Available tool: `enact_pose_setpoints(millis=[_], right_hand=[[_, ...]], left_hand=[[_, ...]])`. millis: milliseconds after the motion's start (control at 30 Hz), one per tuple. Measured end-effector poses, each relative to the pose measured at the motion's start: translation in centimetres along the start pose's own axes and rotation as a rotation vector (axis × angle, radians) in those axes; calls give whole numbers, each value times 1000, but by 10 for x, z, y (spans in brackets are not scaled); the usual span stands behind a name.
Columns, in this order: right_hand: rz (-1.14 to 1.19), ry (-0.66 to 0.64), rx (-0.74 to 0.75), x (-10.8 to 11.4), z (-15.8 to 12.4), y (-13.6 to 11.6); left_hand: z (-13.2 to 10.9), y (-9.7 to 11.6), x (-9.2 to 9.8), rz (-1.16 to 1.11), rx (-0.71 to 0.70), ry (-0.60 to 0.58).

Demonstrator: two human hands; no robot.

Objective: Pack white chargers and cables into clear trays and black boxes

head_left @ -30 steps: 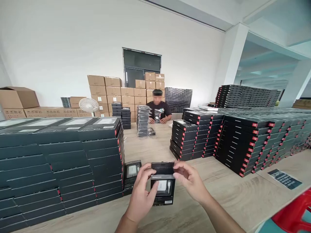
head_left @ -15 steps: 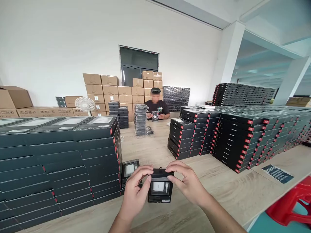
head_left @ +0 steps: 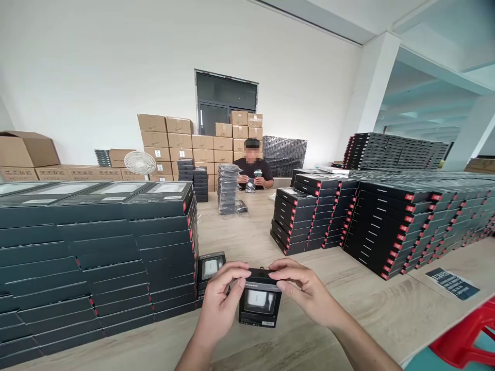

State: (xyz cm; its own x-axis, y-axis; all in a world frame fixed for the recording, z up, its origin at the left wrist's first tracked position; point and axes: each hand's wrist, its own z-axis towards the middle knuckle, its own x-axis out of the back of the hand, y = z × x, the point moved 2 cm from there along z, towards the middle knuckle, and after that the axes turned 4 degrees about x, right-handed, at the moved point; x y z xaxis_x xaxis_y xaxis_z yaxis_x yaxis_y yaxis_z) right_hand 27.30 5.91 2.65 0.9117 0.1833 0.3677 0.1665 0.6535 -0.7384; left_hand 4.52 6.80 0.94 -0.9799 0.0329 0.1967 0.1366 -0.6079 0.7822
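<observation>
A small black windowed box (head_left: 260, 304) stands upright on the wooden table in front of me, with a white device and a plug-like white part showing through its clear window. My left hand (head_left: 224, 293) grips its upper left corner between thumb and fingers. On the upper right corner, my right hand (head_left: 301, 286) pinches in the same way. Both hands are closed on the box's top edge, and a small hanging tab shows between them. Just behind my left hand, another black windowed box (head_left: 212, 268) rests beside the tall stack.
Stacked black boxes (head_left: 96, 247) rise on the left; more black boxes (head_left: 371, 221) with red labels fill the right. Across the table (head_left: 240, 234) a person (head_left: 253, 170) holds a small package near a wrapped stack (head_left: 228, 188). A red stool (head_left: 464, 335) stands lower right.
The view has shifted slightly, so everything sits a little further right. Both hands keep their grip on the box's top corners. The person across holds the package slightly differently.
</observation>
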Motion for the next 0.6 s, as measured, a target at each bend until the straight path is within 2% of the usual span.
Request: enact_pose_setpoints(millis=[233,433,533,600], right_hand=[[107,31,-19,-4,-1,5],[71,-2,-41,-6,-10,10],[38,29,-45,-10,-16,23],[52,146,-78,-10,-10,36]], left_hand=[[1,3,6,13,37,-64],[1,1,9,122,-49,-112],[-4,10,3,232,-186,-1],[-12,18,-7,312,-310,96]])
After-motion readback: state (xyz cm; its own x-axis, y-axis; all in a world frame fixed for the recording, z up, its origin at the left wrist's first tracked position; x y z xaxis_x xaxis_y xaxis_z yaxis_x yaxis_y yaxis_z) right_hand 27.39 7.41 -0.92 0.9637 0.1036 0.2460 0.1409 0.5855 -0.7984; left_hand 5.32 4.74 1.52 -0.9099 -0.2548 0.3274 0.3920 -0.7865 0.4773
